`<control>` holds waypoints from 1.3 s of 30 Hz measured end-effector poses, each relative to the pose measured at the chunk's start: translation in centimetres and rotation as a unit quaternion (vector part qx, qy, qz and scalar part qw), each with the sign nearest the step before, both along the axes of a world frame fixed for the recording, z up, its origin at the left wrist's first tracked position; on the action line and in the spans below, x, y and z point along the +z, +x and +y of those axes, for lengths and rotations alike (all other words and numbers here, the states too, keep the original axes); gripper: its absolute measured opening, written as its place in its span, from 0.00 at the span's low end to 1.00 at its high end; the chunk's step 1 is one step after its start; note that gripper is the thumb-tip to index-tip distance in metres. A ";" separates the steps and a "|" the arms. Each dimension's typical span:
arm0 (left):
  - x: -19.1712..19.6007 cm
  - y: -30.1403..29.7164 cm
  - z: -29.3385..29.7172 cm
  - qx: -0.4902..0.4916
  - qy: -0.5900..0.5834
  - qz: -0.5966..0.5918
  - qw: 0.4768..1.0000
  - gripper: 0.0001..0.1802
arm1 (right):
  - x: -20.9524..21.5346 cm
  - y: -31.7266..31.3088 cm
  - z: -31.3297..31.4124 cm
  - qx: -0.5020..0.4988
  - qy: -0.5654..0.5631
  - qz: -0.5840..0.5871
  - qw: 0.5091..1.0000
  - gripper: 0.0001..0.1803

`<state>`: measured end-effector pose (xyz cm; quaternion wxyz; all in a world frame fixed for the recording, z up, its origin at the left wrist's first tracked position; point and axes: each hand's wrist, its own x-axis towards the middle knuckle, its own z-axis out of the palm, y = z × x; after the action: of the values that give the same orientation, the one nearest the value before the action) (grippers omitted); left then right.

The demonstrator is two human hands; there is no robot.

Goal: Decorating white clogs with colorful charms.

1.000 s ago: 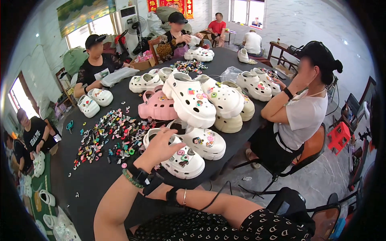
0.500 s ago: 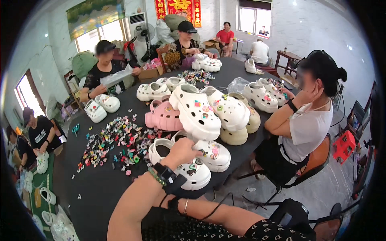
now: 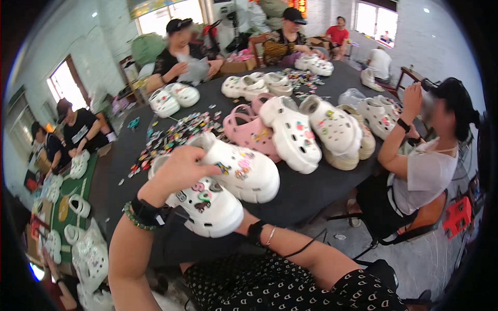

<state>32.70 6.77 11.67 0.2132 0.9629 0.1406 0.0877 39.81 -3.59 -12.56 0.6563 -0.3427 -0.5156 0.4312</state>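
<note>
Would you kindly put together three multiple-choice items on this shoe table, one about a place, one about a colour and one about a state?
1. Where does the heap of small coloured charms lie?
A. on the dark tabletop, beyond the left hand
B. on a chair
C. in a box on the floor

2. What colour are the clogs beside the big white pair at mid-table?
A. green
B. pink
C. black

3. What is the left hand doing with the white clog nearest the wearer?
A. resting flat beside it
B. hanging far above it
C. gripping it from on top

Answers: 1 A, the charms are strewn on the black table; 2 B, the clogs are plainly pink; 3 C, the fingers curl over its upper.
</note>
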 end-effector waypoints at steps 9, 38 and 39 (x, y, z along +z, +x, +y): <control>-3.7 -15.2 5.3 0.311 -0.048 -0.120 0.941 0.22 | 2.8 -1.4 -0.3 -0.315 0.009 -0.577 0.754 0.16; -14.0 -21.2 8.6 0.386 -0.022 -0.147 0.911 0.26 | 5.0 4.0 2.9 -0.274 -0.006 -0.540 0.796 0.12; -14.0 -21.1 8.6 0.383 -0.015 -0.142 0.913 0.25 | 5.8 4.7 3.5 -0.281 -0.008 -0.553 0.785 0.14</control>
<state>11.61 15.34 -2.33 0.1950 0.8093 0.4682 0.2962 44.54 -0.13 -6.78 0.3481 -0.6572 -0.6678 -0.0311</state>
